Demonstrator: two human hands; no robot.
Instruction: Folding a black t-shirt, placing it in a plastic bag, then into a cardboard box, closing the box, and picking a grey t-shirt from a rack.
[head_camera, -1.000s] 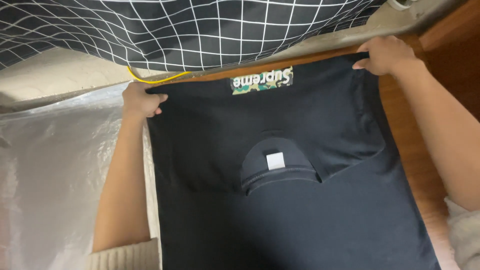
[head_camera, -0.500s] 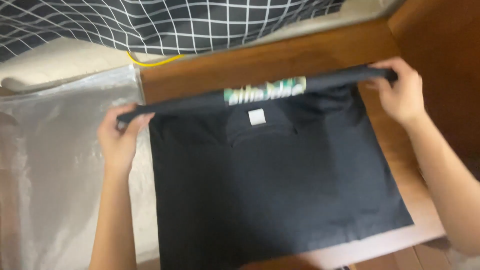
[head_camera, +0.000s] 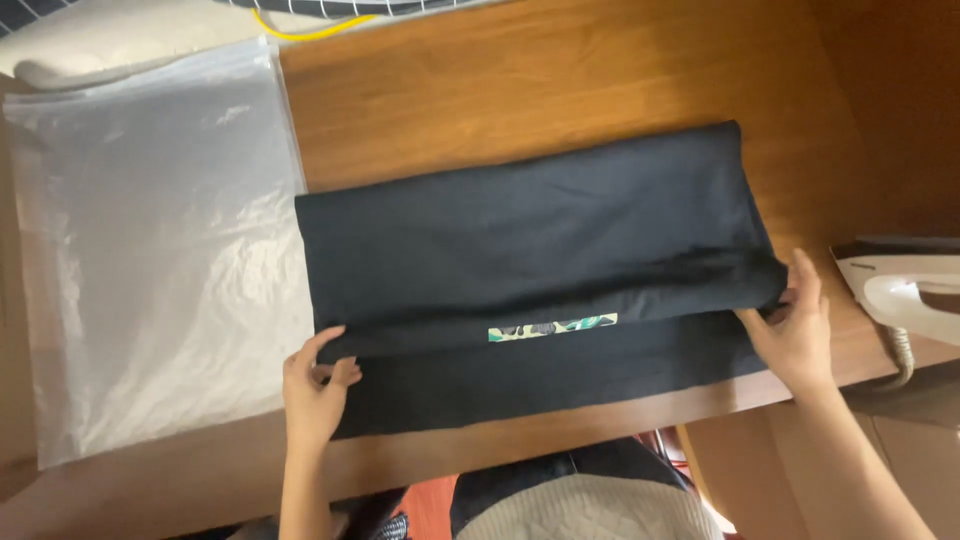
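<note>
We are laying the black shirt across the wooden table, folded over on itself, its top fold sitting short of the near hem so a strip of the lower layer and a slim camouflage-patterned patch are peeking out beneath it. Our left hand is pinching the near left corner of the folded layer, fingers curled tight on the cloth. Our right hand is gripping the near right corner, thumb under and fingers over the edge. To do this fold well, we judge it best to be keeping both corners level and taut, pressing the edge down evenly so no ridge is trapping air. The fabric is looking matte and soft, showing faint creases running lengthwise, its right end bunching slightly. Just left of it, touching the shirt's edge, a clear plastic bag is lying flat. At the far right, a white iron is sitting on the table's corner.
</note>
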